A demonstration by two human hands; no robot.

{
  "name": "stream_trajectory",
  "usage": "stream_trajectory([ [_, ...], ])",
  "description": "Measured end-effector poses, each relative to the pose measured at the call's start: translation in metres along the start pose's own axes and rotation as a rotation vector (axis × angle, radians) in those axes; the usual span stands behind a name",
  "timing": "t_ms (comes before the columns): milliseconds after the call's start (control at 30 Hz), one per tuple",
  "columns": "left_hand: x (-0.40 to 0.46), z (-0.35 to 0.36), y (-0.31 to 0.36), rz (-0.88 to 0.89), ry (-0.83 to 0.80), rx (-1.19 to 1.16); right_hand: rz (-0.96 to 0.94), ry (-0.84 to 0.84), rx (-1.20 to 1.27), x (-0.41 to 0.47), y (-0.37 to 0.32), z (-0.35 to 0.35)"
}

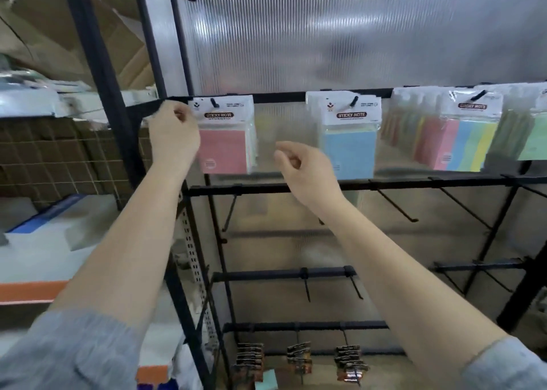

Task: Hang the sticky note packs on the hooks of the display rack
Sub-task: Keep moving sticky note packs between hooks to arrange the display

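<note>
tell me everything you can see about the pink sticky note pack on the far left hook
The pink sticky note pack hangs upright from a black hook on the top rail, leftmost in its row. It is a clear plastic sleeve with a white header card printed STICKY NOTE on a dark label; the hook passes through a hole in the card. A pink pad faces front, with paler pads behind showing at its right edge. The left hand is at its upper left corner; whether it touches is unclear.
</note>
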State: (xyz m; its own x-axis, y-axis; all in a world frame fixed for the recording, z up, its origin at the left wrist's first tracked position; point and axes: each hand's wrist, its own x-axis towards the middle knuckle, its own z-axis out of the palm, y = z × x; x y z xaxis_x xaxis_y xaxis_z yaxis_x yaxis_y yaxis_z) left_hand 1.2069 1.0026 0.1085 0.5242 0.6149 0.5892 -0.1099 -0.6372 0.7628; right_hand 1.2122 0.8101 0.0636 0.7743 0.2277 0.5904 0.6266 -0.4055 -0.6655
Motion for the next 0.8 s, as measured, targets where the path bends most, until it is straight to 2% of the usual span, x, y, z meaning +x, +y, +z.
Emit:
stream_trajectory([
  [200, 0.049, -0.002, -0.012, -0.041, -0.262, -0.045, 0.065, 0.035, 0.027, 0.035, -0.012, 0.045],
  [433, 0.076, 0.003, -0.003, -0.047, -0.392, -0.053, 0.162, 0.059, 0.148, 0.05, -0.014, 0.059],
  [533, 0.087, 0.006, 0.008, -0.09, -0.484, -0.066, 0.172, 0.021, 0.174, 0.052, -0.013, 0.06],
  [700, 0.09, 0.013, 0.021, -0.063, -0.669, 0.045, 0.191, -0.079, 0.292, 0.058, -0.014, 0.055],
  [800, 0.091, 0.016, 0.022, -0.126, -0.766, 0.068, 0.196, -0.11, 0.301, 0.061, -0.012, 0.053],
])
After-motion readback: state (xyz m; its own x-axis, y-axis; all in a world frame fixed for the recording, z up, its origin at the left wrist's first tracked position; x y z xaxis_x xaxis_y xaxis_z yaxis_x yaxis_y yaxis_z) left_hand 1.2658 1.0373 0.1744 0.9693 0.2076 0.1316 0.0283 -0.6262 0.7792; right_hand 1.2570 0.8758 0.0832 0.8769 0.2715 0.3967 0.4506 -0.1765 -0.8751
